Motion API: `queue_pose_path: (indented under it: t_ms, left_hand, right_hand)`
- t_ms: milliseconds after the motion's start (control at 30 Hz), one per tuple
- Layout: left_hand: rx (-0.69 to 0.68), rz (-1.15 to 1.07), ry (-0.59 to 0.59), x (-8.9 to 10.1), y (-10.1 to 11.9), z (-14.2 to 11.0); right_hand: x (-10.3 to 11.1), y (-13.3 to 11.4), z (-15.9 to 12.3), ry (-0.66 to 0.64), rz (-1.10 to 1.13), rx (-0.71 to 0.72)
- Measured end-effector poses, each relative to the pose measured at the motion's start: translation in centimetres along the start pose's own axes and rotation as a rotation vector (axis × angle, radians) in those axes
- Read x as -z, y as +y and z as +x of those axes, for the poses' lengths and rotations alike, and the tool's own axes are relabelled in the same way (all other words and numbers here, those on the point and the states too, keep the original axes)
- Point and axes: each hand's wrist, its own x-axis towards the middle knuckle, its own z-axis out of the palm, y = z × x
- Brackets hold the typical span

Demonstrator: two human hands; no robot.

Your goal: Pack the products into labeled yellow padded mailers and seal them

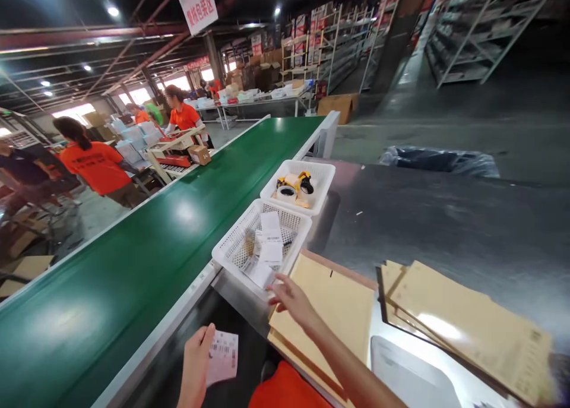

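Two bare hands, with the risks and the placement of the papers. The left hand (196, 363) grasps a printed slip (225, 360) by its edge, between thumb and fingers; so slight a hold could let the sheet bend or slide free. The right hand (291, 298) is loosely spread, nothing visible in its grasp; because the loose slips (271, 250) overlap, its fingers could lift several together or push the lowest astray. Its forearm passes above the kraft envelopes (338, 301), which a low sweep could skew. Relative placement: the printed slip projects to the right of the left hand's fingers, below and left of the right hand. The envelopes lie beneath and beside the right hand, on the dark surface (423, 212). Just beyond its fingertips, the loose slips rest within the perforated basket (291, 217); farther ahead, the second basket (323, 185) contains tape dispensers (306, 182).
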Motion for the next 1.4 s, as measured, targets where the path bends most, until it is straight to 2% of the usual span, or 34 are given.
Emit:
queue_pose_path:
  t_ms: [67,167,267,367,433,533,633,700,767,800,867,900,933,967,1033,1067,1100,1200,1267,1333,1400]
  left_hand:
    - [-0.022,0.005,-0.012,-0.9,0.3,-0.4]
    - [-0.096,0.025,-0.053,-2.9,1.4,-1.2]
    - [-0.139,0.005,-0.134,-5.5,3.5,-2.3]
    - [-0.134,-0.108,-0.206,-7.8,6.0,-3.4]
    - [-0.119,-0.171,-0.327,-8.9,7.1,-4.0]
    - [-0.017,-0.059,-0.689,-9.9,7.3,-4.8]
    - [0.085,0.123,-1.004,-10.6,5.8,-5.4]
    - [0.076,0.169,-1.051,-11.1,4.7,-5.7]
    - [0.049,0.188,-1.013,-11.5,4.1,-5.9]
    - [0.038,0.190,-0.988,-11.8,4.1,-5.9]
    - [0.051,0.195,-0.987,-12.1,4.4,-5.9]
    - [0.062,0.204,-1.010,-12.2,4.6,-5.8]
    - [0.062,0.217,-1.037,-12.3,4.8,-5.8]
    - [0.055,0.229,-1.064,-12.3,4.9,-5.9]
    - [0.057,0.246,-1.118,-12.3,5.0,-6.0]
    - [0.065,0.245,-1.138,-12.2,4.9,-6.2]
    - [0.084,0.242,-1.158,-12.2,4.8,-6.4]
    - [0.156,0.259,-1.202,-11.7,4.7,-6.6]
    - [0.190,0.315,-1.233,-11.1,4.8,-6.2]
    - [0.225,0.392,-1.253,-9.8,4.7,-5.1]
    - [0.237,0.484,-1.239,-7.6,3.9,-3.3]
  right_hand:
    - [-2.1,1.8,-1.6,-0.165,-0.090,0.005]
    - [-3.3,4.0,-4.4,-0.351,-0.194,0.063]
    - [-3.2,4.5,-6.7,-0.391,-0.254,0.156]
    - [-2.3,3.3,-8.0,-0.208,-0.289,0.193]
    - [-1.2,2.0,-8.6,-0.049,-0.207,0.214]
    - [1.1,0.2,-9.1,0.131,0.018,0.189]
    - [3.5,0.2,-9.2,0.253,0.165,0.099]
    - [4.7,1.4,-9.2,0.275,0.183,0.034]
    - [5.7,2.7,-9.4,0.391,0.116,0.018]
    - [6.1,3.3,-9.7,0.500,0.041,0.056]
    - [6.7,3.7,-10.9,0.681,-0.184,0.223]
    - [6.9,3.6,-11.6,0.666,-0.310,0.326]
    - [7.0,3.3,-12.5,0.546,-0.423,0.413]
    - [7.0,2.9,-13.4,0.352,-0.502,0.470]
    - [6.8,2.2,-14.8,-0.030,-0.518,0.468]
    - [6.5,2.0,-15.4,-0.144,-0.462,0.427]
    - [6.3,2.0,-15.8,-0.202,-0.383,0.372]
    - [5.6,2.8,-15.9,-0.260,-0.153,0.225]
    - [5.8,3.5,-15.2,-0.311,-0.075,0.162]
    - [6.9,4.1,-14.0,-0.309,-0.013,0.071]
    - [8.9,4.4,-12.6,-0.203,0.054,-0.040]
